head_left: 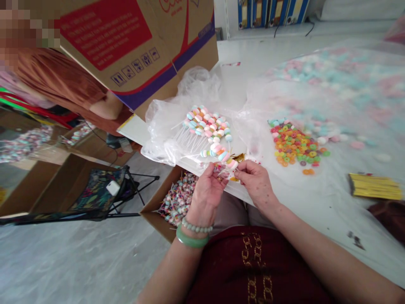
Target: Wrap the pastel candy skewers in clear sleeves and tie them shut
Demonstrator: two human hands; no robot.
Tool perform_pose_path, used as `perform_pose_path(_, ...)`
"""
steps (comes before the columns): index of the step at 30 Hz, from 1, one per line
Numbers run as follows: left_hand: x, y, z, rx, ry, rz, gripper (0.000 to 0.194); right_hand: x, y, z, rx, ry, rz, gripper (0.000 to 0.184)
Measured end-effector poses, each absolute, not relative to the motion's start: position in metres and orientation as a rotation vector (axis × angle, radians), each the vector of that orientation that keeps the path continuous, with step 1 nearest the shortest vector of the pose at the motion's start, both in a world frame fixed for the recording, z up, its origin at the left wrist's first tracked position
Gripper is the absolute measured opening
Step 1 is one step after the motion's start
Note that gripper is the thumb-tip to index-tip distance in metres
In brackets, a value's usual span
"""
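Note:
My left hand (207,194) and my right hand (256,181) meet at the table's near edge, their fingertips pinching a thin white stick threaded with pastel ring candies (228,165). A scrap of gold foil (238,158) lies just beyond my right fingers. Farther off, several more candy sticks (202,126) lie on a crumpled clear plastic bag (164,135). A heap of bright multicoloured ring candies (295,143) sits to the right, and a bundle of gold twist ties (375,186) lies at the far right.
A cardboard box of wrapped candy sticks (152,211) stands below the table's edge at left. A large printed carton (136,46) looms over the back left. A co-worker's orange sleeve (60,80) shows beyond it. Pale pastel candies fill a plastic sheet (332,80) at back right.

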State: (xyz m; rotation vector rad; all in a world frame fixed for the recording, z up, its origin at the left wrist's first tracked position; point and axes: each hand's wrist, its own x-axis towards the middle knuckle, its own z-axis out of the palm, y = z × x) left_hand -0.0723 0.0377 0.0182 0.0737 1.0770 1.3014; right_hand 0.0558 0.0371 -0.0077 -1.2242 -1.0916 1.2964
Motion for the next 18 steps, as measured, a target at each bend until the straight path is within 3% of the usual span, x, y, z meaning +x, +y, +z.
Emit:
perform_pose_path(6,-0.056,0.029,0.015,0.189,1.183,1.103,0.006,0.057,0.036,-0.015,-1.265,-1.204,1.144,0.008)
perform_pose_path(14,-0.054,0.032,0.005,0.332,1.154,1.346,0.006,0.061,0.032,-0.007,-1.171,-0.994,1.456,0.010)
perform_pose_path(18,-0.054,0.031,-0.002,0.339,1.127,1.313,0.014,0.059,0.031,-0.009,-1.200,-0.981,1.395,0.011)
